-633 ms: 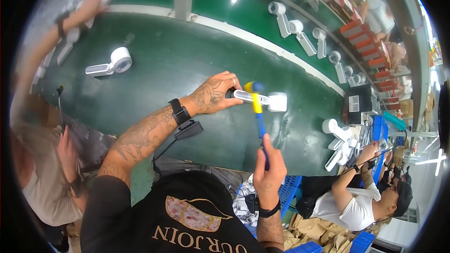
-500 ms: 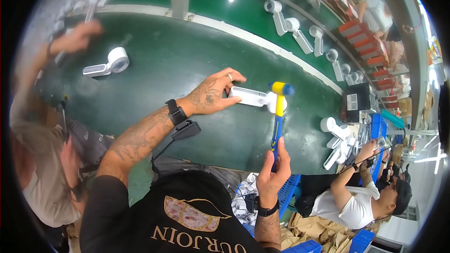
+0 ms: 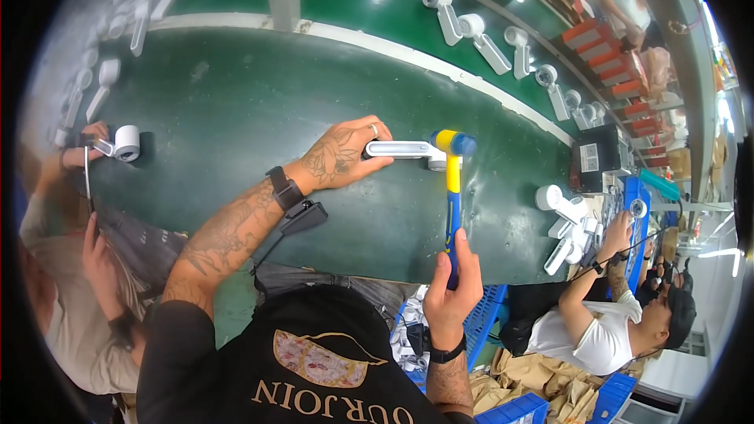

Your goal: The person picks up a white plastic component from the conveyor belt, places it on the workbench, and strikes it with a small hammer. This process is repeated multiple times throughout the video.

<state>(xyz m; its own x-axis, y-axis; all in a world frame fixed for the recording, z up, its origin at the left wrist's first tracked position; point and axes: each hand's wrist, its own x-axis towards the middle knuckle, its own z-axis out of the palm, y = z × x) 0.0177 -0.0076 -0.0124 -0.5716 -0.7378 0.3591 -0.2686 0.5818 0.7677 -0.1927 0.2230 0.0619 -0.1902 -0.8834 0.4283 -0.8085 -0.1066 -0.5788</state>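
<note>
My left hand (image 3: 345, 155) grips the handle end of a white handheld fan (image 3: 402, 149) lying along the green table, thumb on the near side and fingers on the far side. The fan's round head points right and is partly hidden behind the mallet head. In my right hand (image 3: 455, 286) is a small mallet (image 3: 454, 196) with a blue-and-yellow head and handle, held upright by its lower end. The mallet head covers the fan's right end; I cannot tell whether they touch.
At left, a co-worker's hand (image 3: 85, 155) holds another white fan (image 3: 126, 144). Several white fans (image 3: 559, 202) are heaped at the table's right, beside a black box (image 3: 601, 159). More fans (image 3: 483, 43) stand beyond the white rail (image 3: 393, 49). Another person (image 3: 585, 330) works at right.
The fan in my left hand has shifted left and turned to show its long slotted side. The mallet moved slightly left. The co-worker has taken hold of the fan at left and moved it leftward.
</note>
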